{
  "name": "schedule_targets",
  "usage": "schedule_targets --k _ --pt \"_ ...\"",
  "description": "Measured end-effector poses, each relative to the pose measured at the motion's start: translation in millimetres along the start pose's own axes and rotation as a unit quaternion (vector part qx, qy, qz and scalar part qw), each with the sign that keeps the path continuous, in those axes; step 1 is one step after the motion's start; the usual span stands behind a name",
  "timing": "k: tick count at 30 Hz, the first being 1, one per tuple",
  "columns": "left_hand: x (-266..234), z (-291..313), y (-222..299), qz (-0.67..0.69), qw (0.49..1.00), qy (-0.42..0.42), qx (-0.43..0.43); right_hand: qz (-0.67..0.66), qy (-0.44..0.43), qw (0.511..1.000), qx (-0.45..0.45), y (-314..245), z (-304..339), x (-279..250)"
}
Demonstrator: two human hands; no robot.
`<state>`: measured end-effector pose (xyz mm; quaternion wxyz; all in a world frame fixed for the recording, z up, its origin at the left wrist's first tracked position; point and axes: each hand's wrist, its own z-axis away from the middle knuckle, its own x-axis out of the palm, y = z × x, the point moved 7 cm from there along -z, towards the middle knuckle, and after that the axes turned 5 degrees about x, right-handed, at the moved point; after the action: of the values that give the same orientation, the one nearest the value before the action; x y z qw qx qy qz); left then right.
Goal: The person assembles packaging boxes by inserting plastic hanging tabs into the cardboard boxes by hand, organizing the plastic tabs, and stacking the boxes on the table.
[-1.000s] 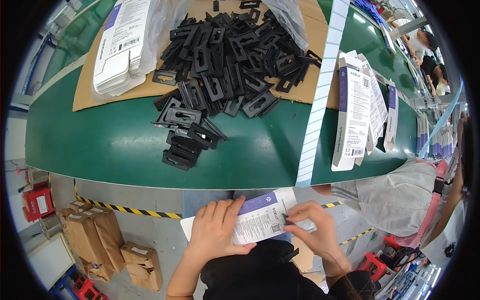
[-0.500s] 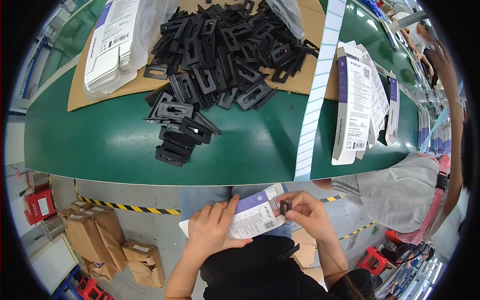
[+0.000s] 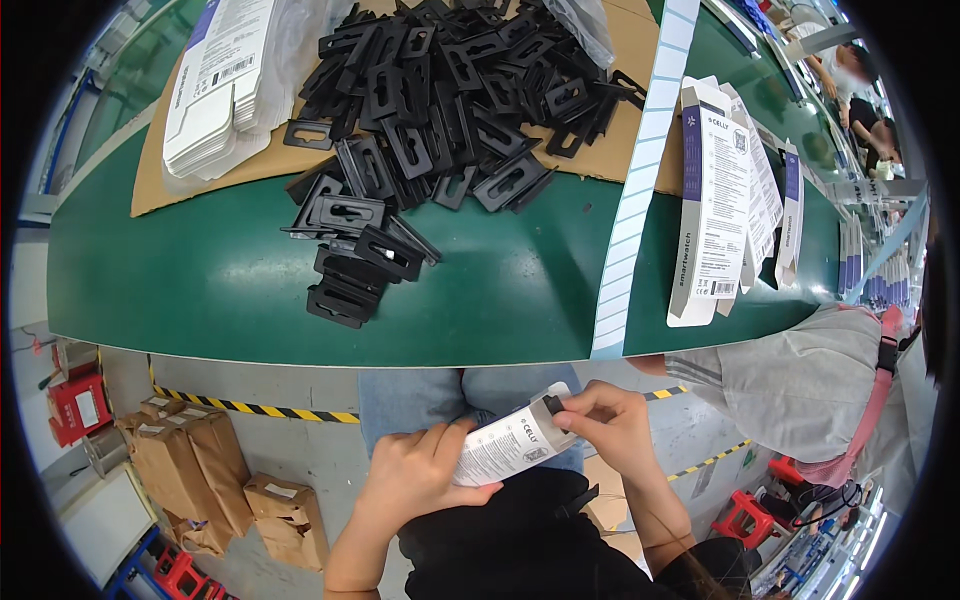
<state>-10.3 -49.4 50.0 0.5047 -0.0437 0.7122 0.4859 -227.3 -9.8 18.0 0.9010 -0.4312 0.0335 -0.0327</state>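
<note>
My left hand [image 3: 425, 465] is wrapped round a long white cardboard box [image 3: 507, 442] held over my lap. At the box's right end my right hand [image 3: 605, 420] pinches a small black plastic hanger tab [image 3: 552, 404]. The tab sits at the box's end opening, mostly hidden by the fingers; how far inside it is, I cannot tell. On the green table [image 3: 480, 300] ahead lies a large heap of similar black hanger tabs [image 3: 410, 140], with a smaller cluster [image 3: 345, 285] nearer the table's edge.
Flattened white and purple boxes [image 3: 225, 90] are stacked at the far left on a cardboard sheet [image 3: 160, 185]. More boxes [image 3: 715, 210] stand right of a light blue striped strip [image 3: 640, 190]. A person in a grey top [image 3: 770, 390] sits at my right. Brown cartons [image 3: 190, 470] rest on the floor.
My right hand has brought the black hanger tab against the box's end. The box has turned slightly, so its purple side no longer shows.
</note>
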Motion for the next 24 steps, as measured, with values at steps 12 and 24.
schedule_targets --k 12,24 --pt "-2 5 -4 -0.013 1.000 0.009 -0.024 0.007 -0.003 1.000 0.010 14 4 5" --pt "-7 -12 -15 -0.049 0.999 0.010 0.006 -0.082 -0.096 0.991 0.044 8 -32 27"
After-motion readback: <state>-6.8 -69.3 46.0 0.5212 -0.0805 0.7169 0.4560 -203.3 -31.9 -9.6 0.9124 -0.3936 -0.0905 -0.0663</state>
